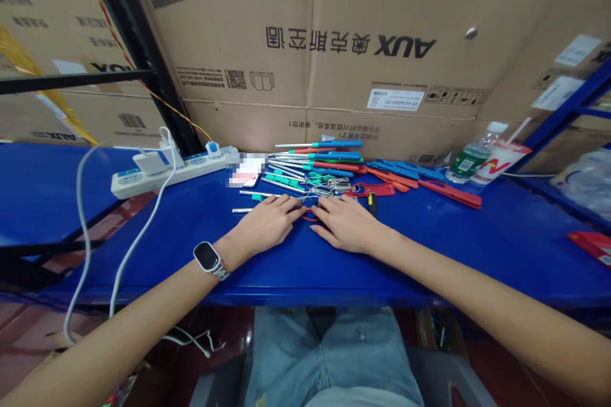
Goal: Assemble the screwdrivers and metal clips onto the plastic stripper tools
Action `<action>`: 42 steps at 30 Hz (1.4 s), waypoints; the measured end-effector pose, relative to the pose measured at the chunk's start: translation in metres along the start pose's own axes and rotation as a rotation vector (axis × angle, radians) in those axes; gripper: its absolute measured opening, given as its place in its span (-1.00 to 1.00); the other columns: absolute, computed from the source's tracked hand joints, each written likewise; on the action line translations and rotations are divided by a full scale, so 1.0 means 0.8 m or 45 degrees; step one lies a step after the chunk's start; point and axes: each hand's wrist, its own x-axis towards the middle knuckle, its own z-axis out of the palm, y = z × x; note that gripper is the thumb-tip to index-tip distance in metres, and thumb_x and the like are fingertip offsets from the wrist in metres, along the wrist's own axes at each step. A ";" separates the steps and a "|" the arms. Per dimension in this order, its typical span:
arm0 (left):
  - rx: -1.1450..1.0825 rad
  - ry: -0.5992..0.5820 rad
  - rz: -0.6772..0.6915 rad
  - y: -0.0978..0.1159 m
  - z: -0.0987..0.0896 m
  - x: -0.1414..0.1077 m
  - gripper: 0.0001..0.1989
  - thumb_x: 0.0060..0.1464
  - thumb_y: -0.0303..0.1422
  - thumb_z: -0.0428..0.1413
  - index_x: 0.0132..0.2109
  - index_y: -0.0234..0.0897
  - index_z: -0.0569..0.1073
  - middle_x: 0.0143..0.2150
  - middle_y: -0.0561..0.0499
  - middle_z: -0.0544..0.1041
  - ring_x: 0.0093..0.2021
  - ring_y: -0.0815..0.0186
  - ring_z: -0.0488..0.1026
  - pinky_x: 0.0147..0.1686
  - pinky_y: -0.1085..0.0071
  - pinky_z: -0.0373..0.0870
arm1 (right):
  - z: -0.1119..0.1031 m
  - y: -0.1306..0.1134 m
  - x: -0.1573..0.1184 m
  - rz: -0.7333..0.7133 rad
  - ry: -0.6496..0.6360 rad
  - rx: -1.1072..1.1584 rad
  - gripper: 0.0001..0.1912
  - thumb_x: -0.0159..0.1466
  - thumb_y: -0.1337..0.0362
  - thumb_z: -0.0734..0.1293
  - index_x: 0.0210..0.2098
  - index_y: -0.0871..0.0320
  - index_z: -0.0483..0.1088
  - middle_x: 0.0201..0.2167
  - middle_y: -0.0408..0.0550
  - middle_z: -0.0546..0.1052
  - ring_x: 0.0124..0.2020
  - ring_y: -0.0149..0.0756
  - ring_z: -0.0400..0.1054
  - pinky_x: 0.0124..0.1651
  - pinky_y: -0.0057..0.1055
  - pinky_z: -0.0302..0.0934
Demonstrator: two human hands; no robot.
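My left hand (273, 224) and my right hand (347, 221) meet over the middle of the blue table, fingers bent and closed. A thin red piece (309, 217) shows between them, gripped from both sides; my fingers hide most of it. A metal rod (241, 210) sticks out left of my left hand. Beyond my fingers lies a pile of metal rods (286, 186) with green sleeves and fine wires. A red plastic casing (377, 189) lies past my right hand, with a yellow-and-black tool handle (372, 203) close to it.
Blue handles (405, 168) and a red handle (451, 193) lie to the right, near a bottle (470, 156) and a cup with a straw (501, 162). A power strip (176, 172) with white cables stands left. Cardboard (310, 76) closes off the back.
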 end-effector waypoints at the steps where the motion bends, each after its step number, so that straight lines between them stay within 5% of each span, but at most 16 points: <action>1: 0.002 0.001 -0.002 0.000 0.000 -0.001 -0.59 0.32 -0.48 0.00 0.25 -0.29 0.47 0.17 -0.21 0.49 0.11 0.02 0.44 0.07 0.08 0.39 | 0.000 -0.001 -0.001 0.009 0.003 -0.004 -0.51 0.51 0.09 0.16 0.18 0.32 0.44 0.05 0.29 0.50 0.08 0.04 0.40 0.10 -0.08 0.21; 16: -0.226 0.098 0.016 -0.013 0.001 -0.012 -0.62 0.36 -0.46 -0.07 0.19 -0.33 0.50 0.08 -0.20 0.51 0.03 0.10 0.46 0.07 0.10 0.47 | 0.007 -0.001 -0.017 0.103 0.093 0.193 -0.48 0.49 0.04 0.17 0.24 0.26 0.41 0.14 0.21 0.51 0.14 0.05 0.35 0.18 -0.02 0.20; 20: -0.356 0.137 -0.107 -0.020 0.002 -0.016 -0.61 0.38 -0.36 -0.02 0.27 -0.28 0.40 0.06 -0.16 0.49 0.03 0.13 0.46 0.04 0.14 0.48 | 0.005 -0.004 -0.017 0.124 0.081 0.167 -0.48 0.49 0.03 0.17 0.23 0.26 0.42 0.14 0.20 0.50 0.15 0.05 0.35 0.18 -0.03 0.21; 27: -0.523 0.071 -0.167 -0.038 -0.002 -0.020 -0.73 0.38 -0.35 -0.02 0.06 -0.24 0.53 -0.05 -0.12 0.48 -0.08 0.17 0.49 -0.02 0.17 0.47 | 0.009 -0.001 -0.018 0.112 0.119 0.174 -0.49 0.49 0.03 0.19 0.22 0.24 0.43 0.12 0.17 0.52 0.14 0.02 0.37 0.19 -0.03 0.23; 35: -0.526 0.092 -0.151 -0.037 0.004 -0.019 -0.71 0.40 -0.38 -0.04 -0.06 -0.28 0.59 -0.15 -0.10 0.44 -0.19 0.22 0.45 -0.14 0.26 0.45 | 0.010 0.001 -0.016 0.076 0.130 0.172 -0.52 0.47 0.05 0.22 0.19 0.24 0.46 0.09 0.20 0.53 0.10 0.05 0.39 0.14 -0.01 0.28; 42: -0.458 0.082 -0.134 -0.039 0.004 -0.017 -0.73 0.36 -0.39 0.00 0.05 -0.29 0.55 -0.09 -0.13 0.47 -0.10 0.15 0.48 -0.06 0.18 0.49 | 0.009 0.005 -0.014 0.086 0.146 0.287 -0.54 0.46 0.07 0.25 0.18 0.22 0.48 0.12 0.19 0.51 0.11 0.06 0.39 0.17 0.03 0.29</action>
